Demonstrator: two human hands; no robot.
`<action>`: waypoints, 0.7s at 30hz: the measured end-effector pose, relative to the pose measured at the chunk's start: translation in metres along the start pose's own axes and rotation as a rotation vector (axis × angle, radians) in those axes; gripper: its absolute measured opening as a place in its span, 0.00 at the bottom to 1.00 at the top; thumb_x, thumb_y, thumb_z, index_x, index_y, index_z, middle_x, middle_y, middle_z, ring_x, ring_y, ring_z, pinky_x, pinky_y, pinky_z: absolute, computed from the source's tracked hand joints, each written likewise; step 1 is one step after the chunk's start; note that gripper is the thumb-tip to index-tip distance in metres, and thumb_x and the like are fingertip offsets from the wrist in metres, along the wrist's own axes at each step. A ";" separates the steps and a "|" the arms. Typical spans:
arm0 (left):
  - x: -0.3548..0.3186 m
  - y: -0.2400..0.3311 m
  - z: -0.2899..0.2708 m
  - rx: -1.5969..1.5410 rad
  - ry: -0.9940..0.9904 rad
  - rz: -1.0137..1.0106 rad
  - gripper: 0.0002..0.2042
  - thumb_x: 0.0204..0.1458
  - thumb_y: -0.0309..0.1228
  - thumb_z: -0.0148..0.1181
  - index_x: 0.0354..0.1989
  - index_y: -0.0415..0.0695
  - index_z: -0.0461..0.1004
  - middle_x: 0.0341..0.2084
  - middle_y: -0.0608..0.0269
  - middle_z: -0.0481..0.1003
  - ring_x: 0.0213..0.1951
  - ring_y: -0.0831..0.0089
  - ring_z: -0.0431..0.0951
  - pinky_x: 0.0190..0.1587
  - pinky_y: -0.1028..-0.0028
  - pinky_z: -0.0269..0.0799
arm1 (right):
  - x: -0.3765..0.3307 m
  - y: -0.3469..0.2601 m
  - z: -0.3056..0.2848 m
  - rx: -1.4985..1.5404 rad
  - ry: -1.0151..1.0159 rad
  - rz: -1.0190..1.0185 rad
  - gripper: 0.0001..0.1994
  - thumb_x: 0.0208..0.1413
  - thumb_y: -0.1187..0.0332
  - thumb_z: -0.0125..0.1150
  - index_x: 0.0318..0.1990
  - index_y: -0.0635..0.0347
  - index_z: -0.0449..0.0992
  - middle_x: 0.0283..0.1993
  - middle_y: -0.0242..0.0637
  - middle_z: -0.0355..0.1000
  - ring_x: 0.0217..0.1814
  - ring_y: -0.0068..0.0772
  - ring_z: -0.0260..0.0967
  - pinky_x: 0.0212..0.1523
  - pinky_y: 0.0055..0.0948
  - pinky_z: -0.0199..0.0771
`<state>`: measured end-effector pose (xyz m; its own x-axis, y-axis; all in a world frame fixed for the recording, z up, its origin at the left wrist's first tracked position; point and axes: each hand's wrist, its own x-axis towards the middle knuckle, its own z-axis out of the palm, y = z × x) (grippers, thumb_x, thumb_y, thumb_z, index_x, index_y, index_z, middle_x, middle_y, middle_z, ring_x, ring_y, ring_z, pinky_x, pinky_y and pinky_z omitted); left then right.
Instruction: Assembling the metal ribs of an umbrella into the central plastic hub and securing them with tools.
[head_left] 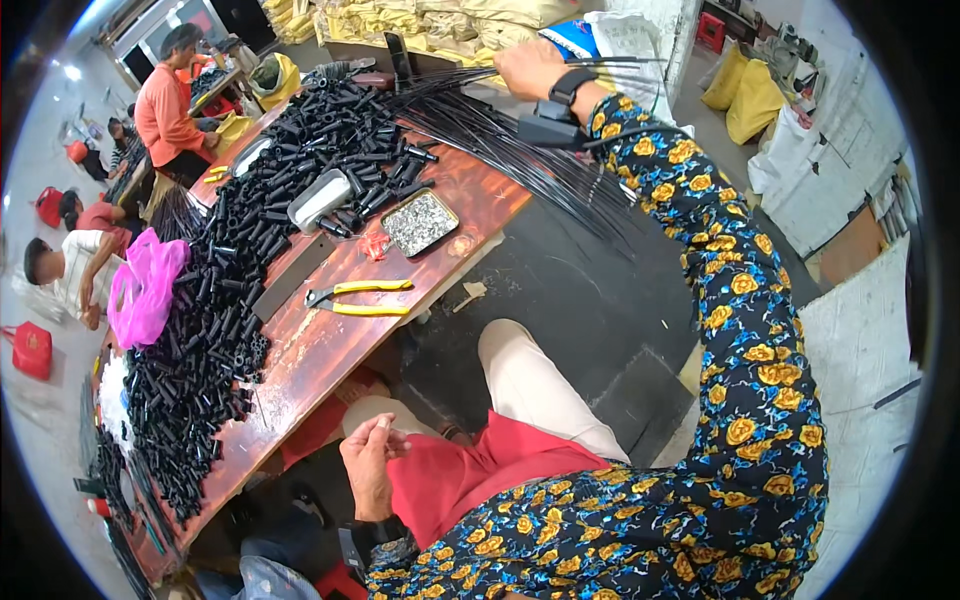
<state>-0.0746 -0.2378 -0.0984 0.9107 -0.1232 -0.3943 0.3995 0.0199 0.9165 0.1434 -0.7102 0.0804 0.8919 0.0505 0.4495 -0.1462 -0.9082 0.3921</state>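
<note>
My right hand reaches to the far end of the wooden table, its fingers closed around some thin black rods. Beneath it, a loose bundle of long thin black rods lies fanned over the table's edge. My left hand is held above my lap, thumb and fingertips pinched together; whatever they hold, if anything, is too small to name. Closest to it on the table are yellow-handled pliers. Past these sit a shallow tray of small metal bits and a pale container.
Heaped black tubular parts run along the table, with a pink plastic bag on their left. A flat dark bar lies beside the pliers. Yellow sacks are stacked behind. Several people work at the left, one in an orange top.
</note>
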 end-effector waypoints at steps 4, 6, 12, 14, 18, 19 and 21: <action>-0.004 -0.001 -0.007 -0.016 -0.007 -0.015 0.11 0.58 0.31 0.55 0.40 0.35 0.76 0.21 0.60 0.76 0.21 0.74 0.77 0.25 0.78 0.72 | 0.007 0.018 -0.032 0.006 0.058 0.043 0.11 0.48 0.68 0.57 0.38 0.57 0.80 0.37 0.44 0.78 0.40 0.45 0.77 0.35 0.46 0.77; -0.005 -0.002 -0.010 -0.010 -0.001 -0.010 0.11 0.58 0.31 0.55 0.40 0.35 0.76 0.21 0.60 0.76 0.21 0.74 0.77 0.25 0.78 0.72 | 0.008 0.019 -0.032 0.000 -0.117 -0.002 0.13 0.47 0.69 0.58 0.41 0.58 0.78 0.41 0.45 0.78 0.43 0.47 0.77 0.38 0.46 0.77; -0.009 -0.004 -0.010 -0.024 -0.015 0.016 0.11 0.58 0.31 0.55 0.40 0.35 0.76 0.21 0.59 0.76 0.21 0.73 0.76 0.25 0.77 0.73 | 0.000 0.028 -0.032 0.249 -0.059 0.182 0.15 0.43 0.67 0.58 0.40 0.63 0.79 0.40 0.52 0.77 0.43 0.53 0.76 0.41 0.49 0.76; -0.011 -0.005 -0.011 -0.010 -0.023 0.011 0.11 0.58 0.31 0.55 0.40 0.35 0.76 0.21 0.59 0.76 0.21 0.73 0.77 0.25 0.77 0.74 | 0.011 0.034 -0.011 0.515 0.111 0.237 0.14 0.41 0.67 0.58 0.35 0.66 0.79 0.36 0.55 0.76 0.41 0.55 0.76 0.40 0.45 0.76; -0.015 -0.003 -0.011 -0.017 -0.014 0.052 0.11 0.58 0.31 0.55 0.40 0.34 0.76 0.21 0.59 0.76 0.21 0.72 0.77 0.25 0.76 0.74 | 0.024 0.030 0.014 0.374 0.167 0.106 0.13 0.49 0.60 0.57 0.24 0.60 0.78 0.19 0.50 0.71 0.18 0.43 0.71 0.19 0.36 0.68; -0.016 -0.002 -0.011 -0.014 -0.010 0.063 0.11 0.57 0.31 0.55 0.40 0.34 0.76 0.21 0.59 0.76 0.21 0.72 0.77 0.25 0.76 0.74 | 0.030 0.012 0.007 0.670 0.278 0.358 0.13 0.48 0.60 0.57 0.25 0.60 0.79 0.20 0.50 0.72 0.20 0.41 0.72 0.20 0.36 0.69; -0.018 -0.002 -0.012 -0.011 0.001 0.069 0.11 0.57 0.31 0.55 0.40 0.34 0.76 0.21 0.59 0.76 0.21 0.72 0.77 0.24 0.76 0.74 | 0.035 -0.026 -0.015 1.151 0.334 0.632 0.13 0.47 0.59 0.59 0.26 0.60 0.80 0.23 0.51 0.75 0.23 0.40 0.74 0.24 0.36 0.70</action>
<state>-0.0899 -0.2234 -0.0938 0.9364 -0.1198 -0.3300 0.3366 0.0393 0.9408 0.1720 -0.6784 0.0983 0.6363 -0.5535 0.5374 0.0959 -0.6345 -0.7670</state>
